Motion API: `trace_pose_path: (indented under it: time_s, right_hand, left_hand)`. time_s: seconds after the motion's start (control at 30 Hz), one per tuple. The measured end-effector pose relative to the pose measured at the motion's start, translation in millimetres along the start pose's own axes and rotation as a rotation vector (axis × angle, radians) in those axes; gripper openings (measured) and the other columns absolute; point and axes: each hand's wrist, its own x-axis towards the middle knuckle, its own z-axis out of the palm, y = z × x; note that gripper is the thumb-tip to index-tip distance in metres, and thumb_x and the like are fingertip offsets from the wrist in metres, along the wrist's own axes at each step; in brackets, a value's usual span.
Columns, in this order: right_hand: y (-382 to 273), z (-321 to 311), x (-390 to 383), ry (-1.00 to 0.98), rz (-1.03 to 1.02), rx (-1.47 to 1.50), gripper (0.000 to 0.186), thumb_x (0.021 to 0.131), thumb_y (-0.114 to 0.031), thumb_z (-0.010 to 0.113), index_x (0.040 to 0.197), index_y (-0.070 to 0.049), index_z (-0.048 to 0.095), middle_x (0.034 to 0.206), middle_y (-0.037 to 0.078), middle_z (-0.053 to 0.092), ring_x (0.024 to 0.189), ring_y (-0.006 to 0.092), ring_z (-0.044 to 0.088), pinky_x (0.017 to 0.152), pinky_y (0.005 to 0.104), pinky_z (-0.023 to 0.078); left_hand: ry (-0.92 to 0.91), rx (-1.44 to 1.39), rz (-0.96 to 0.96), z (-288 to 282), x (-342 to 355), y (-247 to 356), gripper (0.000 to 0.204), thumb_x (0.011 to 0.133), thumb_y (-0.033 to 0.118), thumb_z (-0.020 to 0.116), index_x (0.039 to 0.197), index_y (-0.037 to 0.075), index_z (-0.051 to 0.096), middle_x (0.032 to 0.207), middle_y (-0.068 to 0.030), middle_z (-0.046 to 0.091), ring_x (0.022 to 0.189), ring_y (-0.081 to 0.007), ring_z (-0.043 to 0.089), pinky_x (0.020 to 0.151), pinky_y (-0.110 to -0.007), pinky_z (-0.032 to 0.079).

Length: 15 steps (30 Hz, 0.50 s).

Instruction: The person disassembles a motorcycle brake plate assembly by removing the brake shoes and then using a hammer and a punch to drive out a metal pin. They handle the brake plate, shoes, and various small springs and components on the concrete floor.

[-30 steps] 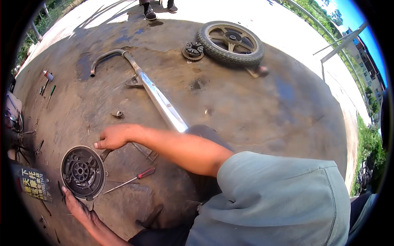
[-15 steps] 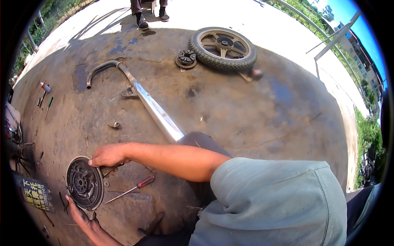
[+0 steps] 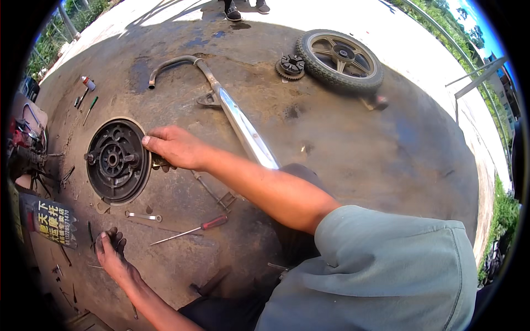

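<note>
My right hand (image 3: 174, 148) grips the edge of a round, dark metal brake plate (image 3: 112, 179), thumb on its face and fingers behind the rim. The plate is held up above the ground, its ribbed face with a central hub toward me. Below it, my left hand (image 3: 115, 255) is apart from the plate, its blackened fingers loosely curled and the thumb held away; nothing shows in it. A combination wrench (image 3: 144, 216) lies on the ground under the plate. Beside it is a screwdriver (image 3: 205, 225) with a red handle.
A chrome exhaust pipe (image 3: 243, 124) lies ahead, with a spoked wheel (image 3: 342, 59) and a sprocket hub (image 3: 291, 66) beyond. A spray can (image 3: 88, 83) and tools lie far left, near a dark sign board (image 3: 52, 220). A person's shoes (image 3: 233, 13) show at the top.
My right hand has lifted the brake plate up and closer. My left hand has come off its lower edge. The wrench on the ground has come into sight, and the view has shifted left.
</note>
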Motion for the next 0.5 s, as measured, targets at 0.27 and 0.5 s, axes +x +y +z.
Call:
trace_pose_path:
  time_s: [0.27,0.5]
  right_hand:
    - [-5,-95,-2,0.311,0.177,0.016,0.039,0.107,-0.034,0.050,0.106,0.000,0.068,0.077,0.006,0.068,0.058,0.0130,0.059,0.051,0.0283,0.046]
    - [110,-260,-117,0.880,0.431,-0.151,0.038,0.104,-0.036,0.050,0.100,-0.002,0.068,0.073,0.009,0.067,0.053,0.0175,0.060,0.047,0.0326,0.043]
  left_hand:
    - [-0.188,0.058,0.021,-3,-2,-11,0.014,0.101,0.016,0.051,0.104,0.006,0.061,0.099,-0.0088,0.071,0.081,-0.0149,0.065,0.076,-0.031,0.051]
    - [-0.290,0.075,0.083,8,-41,8,0.012,0.100,0.014,0.050,0.097,0.005,0.058,0.092,-0.0091,0.067,0.074,-0.0158,0.062,0.071,-0.031,0.051]
